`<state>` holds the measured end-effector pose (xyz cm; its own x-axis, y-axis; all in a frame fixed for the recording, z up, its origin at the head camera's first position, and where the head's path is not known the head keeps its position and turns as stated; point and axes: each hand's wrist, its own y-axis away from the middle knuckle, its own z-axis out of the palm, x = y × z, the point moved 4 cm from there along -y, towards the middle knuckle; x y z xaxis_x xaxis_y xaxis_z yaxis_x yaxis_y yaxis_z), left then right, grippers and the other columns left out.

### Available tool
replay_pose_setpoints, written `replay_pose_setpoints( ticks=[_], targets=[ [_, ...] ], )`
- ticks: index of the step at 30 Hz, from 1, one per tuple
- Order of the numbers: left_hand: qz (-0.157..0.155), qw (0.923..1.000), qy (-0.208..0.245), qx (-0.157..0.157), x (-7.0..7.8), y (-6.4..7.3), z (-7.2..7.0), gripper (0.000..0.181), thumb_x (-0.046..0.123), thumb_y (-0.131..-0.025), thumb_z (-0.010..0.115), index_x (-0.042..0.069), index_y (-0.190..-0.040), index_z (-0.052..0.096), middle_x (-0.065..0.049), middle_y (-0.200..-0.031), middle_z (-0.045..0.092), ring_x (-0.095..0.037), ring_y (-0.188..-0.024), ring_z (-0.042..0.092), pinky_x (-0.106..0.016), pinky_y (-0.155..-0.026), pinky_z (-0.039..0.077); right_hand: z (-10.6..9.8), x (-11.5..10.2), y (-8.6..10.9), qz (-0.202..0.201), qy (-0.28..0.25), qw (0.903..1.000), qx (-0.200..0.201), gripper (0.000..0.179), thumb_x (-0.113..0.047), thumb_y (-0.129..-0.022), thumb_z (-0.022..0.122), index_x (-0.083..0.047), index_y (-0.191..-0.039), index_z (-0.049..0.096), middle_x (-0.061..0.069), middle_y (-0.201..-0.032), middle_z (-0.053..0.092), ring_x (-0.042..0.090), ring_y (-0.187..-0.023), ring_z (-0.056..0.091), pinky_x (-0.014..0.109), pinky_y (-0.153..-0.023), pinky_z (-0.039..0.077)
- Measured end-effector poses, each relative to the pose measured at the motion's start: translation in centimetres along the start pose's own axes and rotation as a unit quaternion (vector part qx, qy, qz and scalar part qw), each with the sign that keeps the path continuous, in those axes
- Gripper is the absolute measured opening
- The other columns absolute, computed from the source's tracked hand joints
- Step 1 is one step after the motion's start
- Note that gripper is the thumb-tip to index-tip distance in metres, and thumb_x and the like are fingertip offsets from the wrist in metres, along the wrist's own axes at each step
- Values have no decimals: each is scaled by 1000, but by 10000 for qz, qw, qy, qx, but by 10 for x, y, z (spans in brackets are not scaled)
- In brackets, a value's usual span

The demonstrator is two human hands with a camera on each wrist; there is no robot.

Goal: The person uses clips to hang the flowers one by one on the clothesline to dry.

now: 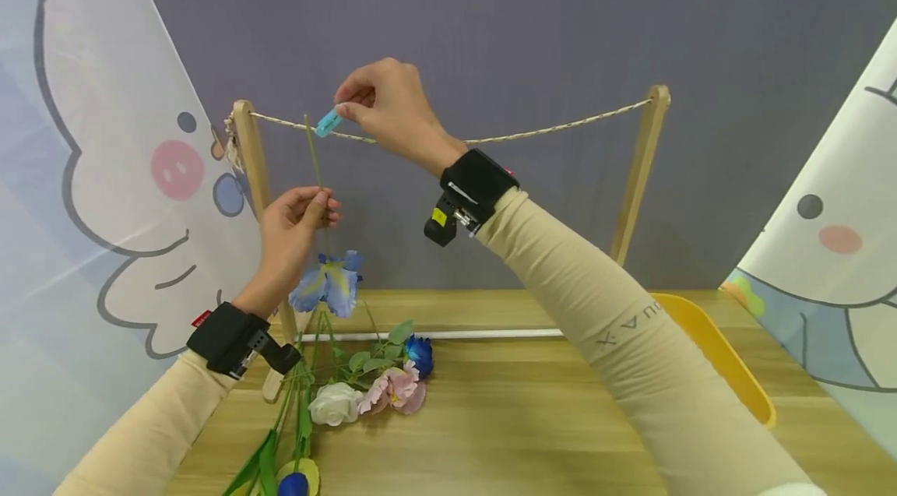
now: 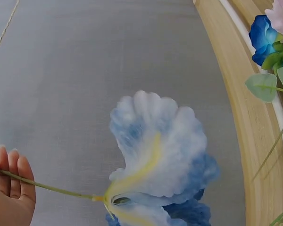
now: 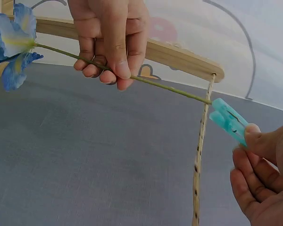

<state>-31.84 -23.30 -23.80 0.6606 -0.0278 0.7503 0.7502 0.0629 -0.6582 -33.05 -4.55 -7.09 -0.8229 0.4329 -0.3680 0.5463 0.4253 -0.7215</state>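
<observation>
An artificial blue iris (image 1: pixel 329 283) hangs bloom down, its thin green stem (image 1: pixel 313 157) pinched between thumb and fingers of my left hand (image 1: pixel 290 227). The stem's upper end crosses the rope (image 1: pixel 561 127) near the left post. Just right of that end, my right hand (image 1: pixel 392 103) pinches a turquoise clothespin (image 1: pixel 328 123) at the rope. In the right wrist view the clothespin's tip (image 3: pixel 218 104) is right at the stem end, beside the rope. Pale blue petals with a yellow streak (image 2: pixel 160 146) fill the middle of the left wrist view.
Wooden posts (image 1: pixel 640 169) hold the rope at both ends. On the wooden table (image 1: pixel 504 418) lie a white rose (image 1: pixel 335 404), a pink flower (image 1: pixel 395 389), blue flowers (image 1: pixel 420 356) and leafy stems. A white rod (image 1: pixel 483 334) runs behind them. A yellow tray (image 1: pixel 729 356) is at right.
</observation>
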Motion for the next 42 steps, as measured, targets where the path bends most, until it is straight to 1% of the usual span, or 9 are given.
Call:
replay_pose_setpoints(
  ticks=[3, 9, 13, 20, 24, 29, 33, 36, 42],
  targets=[
    [15, 9999, 80, 82, 0, -3, 0, 20, 8, -103, 62, -8, -113, 66, -12, -94, 72, -22, -80, 69, -27, -73, 60, 5, -5, -7, 49, 55, 10000, -45, 11, -15, -96, 76, -5, -100, 79, 1, -92, 76, 7, -79, 68, 18, -76, 51],
    [3, 9998, 187, 27, -2, -4, 2, 27, 5, -103, 61, -18, -118, 60, -9, -93, 73, -21, -79, 70, -27, -73, 60, 9, -5, -15, 378, 131, 9991, -104, 9, -16, -96, 76, -8, -98, 81, -1, -90, 76, 6, -80, 68, 17, -76, 51],
    [15, 9999, 130, 50, -2, -4, 1, 27, 6, -103, 61, -17, -117, 60, -10, -93, 73, -19, -80, 70, -27, -72, 60, 13, -3, -19, 466, 157, 9987, -157, 9, -16, -96, 77, -8, -97, 81, -1, -90, 76, 7, -81, 68, 18, -75, 51],
    [41, 10000, -12, 62, -1, -4, -2, 16, 7, -103, 62, -5, -113, 67, -11, -94, 72, -19, -80, 69, -26, -73, 60, 19, -1, -25, 557, 135, 9980, -272, 10, -18, -95, 77, -9, -98, 82, -2, -89, 76, 8, -80, 67, 19, -72, 50],
    [4, 10000, -13, 48, -2, -4, -4, 18, 7, -103, 61, -7, -114, 66, -10, -94, 72, -19, -80, 69, -27, -73, 60, 21, -2, -28, 658, 95, 9967, -460, 11, -19, -95, 77, -10, -100, 81, -3, -91, 75, 9, -83, 66, 20, -73, 49],
    [43, 9996, -241, 113, -1, -2, -7, 26, 7, -104, 60, -15, -119, 61, -7, -96, 73, -16, -83, 70, -26, -78, 60, 21, -6, -28, 678, 44, 9948, -758, 15, -19, -97, 74, -10, -108, 80, -3, -98, 75, 9, -88, 66, 20, -76, 50],
    [80, 9989, -460, 62, 0, 0, -9, 27, 6, -104, 60, -15, -121, 59, -8, -101, 72, -17, -90, 70, -26, -84, 59, 18, -8, -26, 587, 108, 9946, -846, 19, -17, -98, 73, -8, -114, 78, 0, -104, 75, 9, -93, 67, 18, -80, 51],
    [103, 9972, -735, 46, 1, 4, -9, 27, 5, -104, 59, -13, -124, 59, -14, -109, 71, -18, -96, 70, -26, -89, 57, 12, -7, -20, 441, 179, 9951, -873, 22, -16, -98, 72, -6, -117, 76, 1, -108, 74, 10, -95, 66, 17, -82, 50],
    [151, 9900, -1370, 300, 2, 11, -6, 30, 2, -104, 59, -8, -132, 56, -26, -121, 66, -16, -102, 69, -25, -93, 55, -19, 1, 13, -172, 514, 9959, -724, 19, -15, -101, 67, -8, -115, 76, -1, -110, 74, 6, -94, 65, 16, -85, 50]
  ],
)
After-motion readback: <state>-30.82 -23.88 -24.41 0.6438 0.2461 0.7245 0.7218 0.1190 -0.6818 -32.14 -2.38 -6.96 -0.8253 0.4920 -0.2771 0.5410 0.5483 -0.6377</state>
